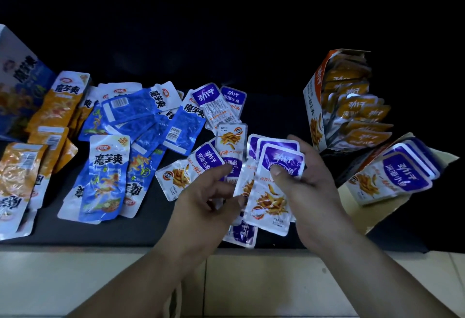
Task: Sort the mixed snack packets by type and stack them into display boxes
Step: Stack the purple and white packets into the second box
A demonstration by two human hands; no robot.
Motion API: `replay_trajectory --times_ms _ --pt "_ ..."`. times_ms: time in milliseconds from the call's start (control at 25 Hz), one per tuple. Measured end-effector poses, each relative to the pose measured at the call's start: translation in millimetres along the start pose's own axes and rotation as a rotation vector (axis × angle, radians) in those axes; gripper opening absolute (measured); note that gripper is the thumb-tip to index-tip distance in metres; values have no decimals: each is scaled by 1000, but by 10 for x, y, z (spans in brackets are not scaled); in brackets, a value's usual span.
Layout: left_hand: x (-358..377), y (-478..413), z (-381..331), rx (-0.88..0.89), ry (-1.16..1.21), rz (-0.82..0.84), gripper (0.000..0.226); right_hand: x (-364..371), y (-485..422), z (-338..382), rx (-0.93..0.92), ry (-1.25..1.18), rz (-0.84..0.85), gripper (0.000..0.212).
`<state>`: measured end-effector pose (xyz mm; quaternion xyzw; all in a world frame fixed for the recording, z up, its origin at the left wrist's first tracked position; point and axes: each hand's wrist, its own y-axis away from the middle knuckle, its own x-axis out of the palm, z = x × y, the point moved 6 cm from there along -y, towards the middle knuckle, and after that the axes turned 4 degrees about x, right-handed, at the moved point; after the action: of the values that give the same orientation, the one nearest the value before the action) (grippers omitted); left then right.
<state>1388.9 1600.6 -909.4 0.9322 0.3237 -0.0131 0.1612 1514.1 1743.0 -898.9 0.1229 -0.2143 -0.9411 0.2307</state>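
My right hand (309, 181) holds a fanned stack of purple-and-white fish snack packets (270, 197), thumb pressed on the top one. My left hand (203, 197) pinches the left edge of that stack, fingers reaching over a loose purple packet (183, 174) on the dark table. More purple packets (219, 102) lie behind. Blue konjac packets (105, 174) and orange konjac packets (60, 98) are spread on the left. At right, a display box (313, 96) holds orange fish packets upright, and a lower box (445, 164) holds purple packets (392, 176).
A blue-and-white carton (15, 73) stands at the far left edge. The black table mat (75, 232) ends at a pale tiled floor (251, 280) near me. The background behind the table is dark.
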Motion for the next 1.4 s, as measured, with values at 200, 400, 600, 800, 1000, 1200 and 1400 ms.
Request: replay_trajectory --times_ms 200,400,600,800,1000,1200,1400 --pt "12 -2 -7 -33 88 -27 41 -8 31 -24 14 -35 -11 66" --pt "119 78 -105 -31 203 54 40 -6 101 51 20 -92 -44 58" --pt "274 134 -349 75 270 106 23 4 215 198 -23 -130 41 72" --pt "551 256 -598 170 159 265 47 -467 423 492 -97 -12 16 44" --pt "888 401 -681 157 117 332 41 -1050 526 527 -102 63 64 44" --pt "1162 465 -757 194 86 193 33 -1132 626 235 -45 -30 -58 37" --pt "1326 492 -682 126 97 253 34 -1451 598 75 7 -125 -187 16"
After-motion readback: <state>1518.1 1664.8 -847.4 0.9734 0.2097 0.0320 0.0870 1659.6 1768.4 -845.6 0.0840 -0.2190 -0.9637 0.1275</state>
